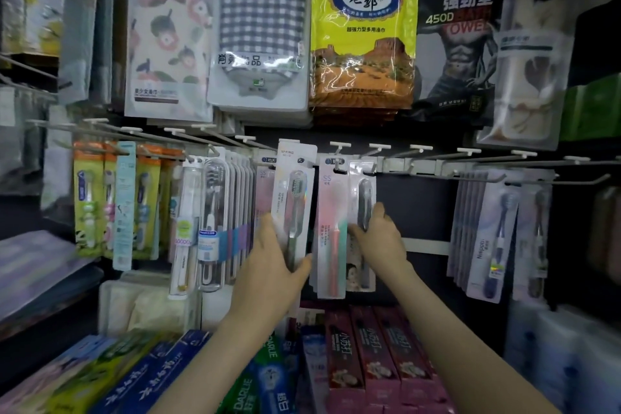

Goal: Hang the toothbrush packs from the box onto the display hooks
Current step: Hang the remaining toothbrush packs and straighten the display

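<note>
The left hand [279, 259] grips a grey toothbrush pack [295, 191], lifted to the display hooks [340, 144], not yet hung. The right hand [378, 232] pinches a hanging dark pack [362, 191] beside it. Next, I reckon, the pack's hole must be lined up with a free hook's tip

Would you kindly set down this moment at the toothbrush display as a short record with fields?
Left hand: grips a SPRING toothbrush pack, raised to the hook row
Right hand: pinches a hanging dark-brush pack
SPRING pack on a hook yet: cannot tell
Bare hooks: right of the hands
Below: toothpaste boxes
</note>
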A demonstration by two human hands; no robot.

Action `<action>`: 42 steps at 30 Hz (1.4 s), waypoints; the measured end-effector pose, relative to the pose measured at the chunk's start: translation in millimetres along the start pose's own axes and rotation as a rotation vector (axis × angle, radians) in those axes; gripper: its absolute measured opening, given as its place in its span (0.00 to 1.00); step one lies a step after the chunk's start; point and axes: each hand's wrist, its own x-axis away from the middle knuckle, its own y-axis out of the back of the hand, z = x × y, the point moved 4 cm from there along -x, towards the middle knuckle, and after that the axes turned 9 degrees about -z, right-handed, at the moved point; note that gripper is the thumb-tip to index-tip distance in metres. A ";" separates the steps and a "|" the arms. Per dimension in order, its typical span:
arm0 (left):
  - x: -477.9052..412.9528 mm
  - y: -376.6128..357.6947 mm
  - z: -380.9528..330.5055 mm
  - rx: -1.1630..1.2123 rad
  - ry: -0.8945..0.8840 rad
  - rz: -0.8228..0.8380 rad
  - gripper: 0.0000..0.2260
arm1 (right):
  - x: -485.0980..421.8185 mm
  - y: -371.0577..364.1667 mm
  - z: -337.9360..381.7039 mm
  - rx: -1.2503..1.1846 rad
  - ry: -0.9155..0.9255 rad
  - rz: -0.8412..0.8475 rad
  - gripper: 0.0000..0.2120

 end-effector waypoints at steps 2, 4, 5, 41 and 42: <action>4.2 -1.2 -4.2 0.013 -0.024 -0.006 0.41 | 4.1 3.0 -3.6 -0.029 0.002 0.026 0.32; 9.2 -3.3 -7.0 0.012 -0.037 -0.004 0.41 | 18.9 17.7 -3.8 -0.167 0.036 -0.041 0.29; 11.5 -5.7 -9.0 0.000 -0.043 0.009 0.42 | 30.2 27.4 -1.7 -0.303 0.069 -0.091 0.25; -52.3 -70.2 -1.1 -0.467 -0.809 -0.170 0.55 | 27.9 27.0 8.2 -0.128 0.223 -0.221 0.38; -52.5 -69.3 0.0 -0.466 -0.803 -0.172 0.55 | 27.6 26.4 5.7 -0.151 0.197 -0.232 0.38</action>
